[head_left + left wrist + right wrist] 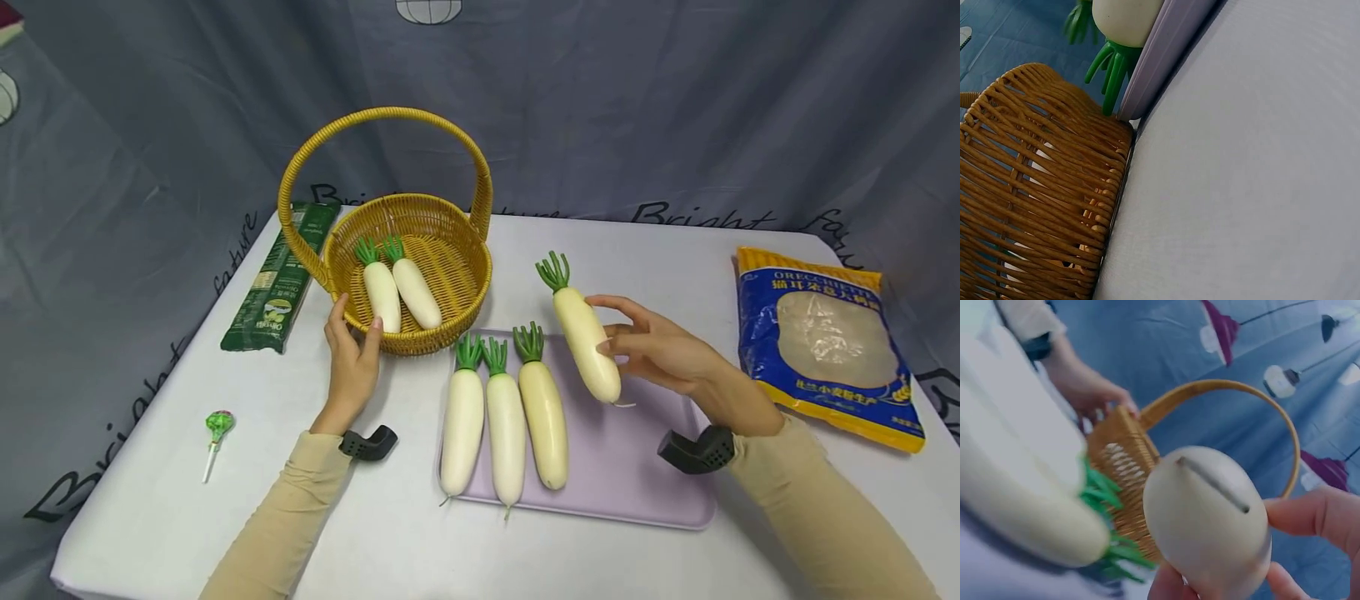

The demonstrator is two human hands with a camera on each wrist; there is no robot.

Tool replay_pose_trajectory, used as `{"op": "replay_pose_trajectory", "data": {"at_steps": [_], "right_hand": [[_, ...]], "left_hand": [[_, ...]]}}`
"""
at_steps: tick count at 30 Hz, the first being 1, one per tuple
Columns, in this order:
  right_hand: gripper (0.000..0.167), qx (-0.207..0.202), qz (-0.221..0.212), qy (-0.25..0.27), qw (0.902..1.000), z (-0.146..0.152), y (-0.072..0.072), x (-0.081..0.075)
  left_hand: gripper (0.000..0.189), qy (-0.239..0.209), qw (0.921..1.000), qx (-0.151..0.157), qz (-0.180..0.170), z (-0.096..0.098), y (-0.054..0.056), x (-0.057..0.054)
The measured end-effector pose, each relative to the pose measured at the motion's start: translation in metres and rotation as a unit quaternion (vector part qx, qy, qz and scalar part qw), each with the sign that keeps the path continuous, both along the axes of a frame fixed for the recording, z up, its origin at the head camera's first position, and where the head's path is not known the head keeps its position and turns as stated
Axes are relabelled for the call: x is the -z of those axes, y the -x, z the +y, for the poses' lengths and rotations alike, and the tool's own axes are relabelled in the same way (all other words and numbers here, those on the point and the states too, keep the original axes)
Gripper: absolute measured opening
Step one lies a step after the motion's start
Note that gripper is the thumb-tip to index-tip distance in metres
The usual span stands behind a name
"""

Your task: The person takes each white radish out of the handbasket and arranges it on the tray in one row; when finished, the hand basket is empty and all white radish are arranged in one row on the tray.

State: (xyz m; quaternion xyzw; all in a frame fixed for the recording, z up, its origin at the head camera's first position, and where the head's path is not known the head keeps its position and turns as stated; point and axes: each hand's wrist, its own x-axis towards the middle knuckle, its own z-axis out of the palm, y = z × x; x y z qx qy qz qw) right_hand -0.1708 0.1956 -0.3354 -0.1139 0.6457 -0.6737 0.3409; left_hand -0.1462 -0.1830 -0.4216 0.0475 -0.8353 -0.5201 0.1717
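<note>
In the head view we see the right hand (656,350), right of centre, pinching a white radish (588,346) above the lilac tray (637,479); the left hand (352,367), left of centre, touches the wicker basket (427,342) at its near rim, though we cannot tell whether its fingers curl round it; 2 basket radishes (381,298) lie inside; 3 tray radishes (506,437) lie at lower centre; we find a green packet (281,283) at upper left, a lollipop (219,423) at lower left, a blue-and-yellow bag (832,342) at right.
</note>
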Motion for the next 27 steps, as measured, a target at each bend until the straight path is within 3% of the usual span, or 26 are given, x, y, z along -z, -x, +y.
{"op": "replay_pose_trajectory", "data": {"at_steps": [4, 10, 20, 27], "right_hand": [[0.057, 0.016, 0.001, -0.031, 0.9994, 0.013, -0.02, 0.02], [0.057, 0.005, -0.035, 0.001, 0.9994, 0.024, -0.048, 0.045], [0.062, 0.084, 0.04, -0.027, 0.9953, 0.007, -0.078, 0.064], [0.068, 0.112, 0.099, -0.13, 0.9802, -0.006, -0.092, 0.061]], "left_hand": [[0.064, -0.001, 1.0, -0.002, -0.004, 0.0, 0.001, 0.001], [0.063, 0.0, 1.0, -0.003, -0.005, 0.001, 0.001, 0.001], [0.063, -0.001, 1.0, -0.001, 0.003, 0.0, 0.001, 0.002], [0.063, -0.004, 1.0, 0.003, 0.0, 0.0, 0.001, 0.002]]}}
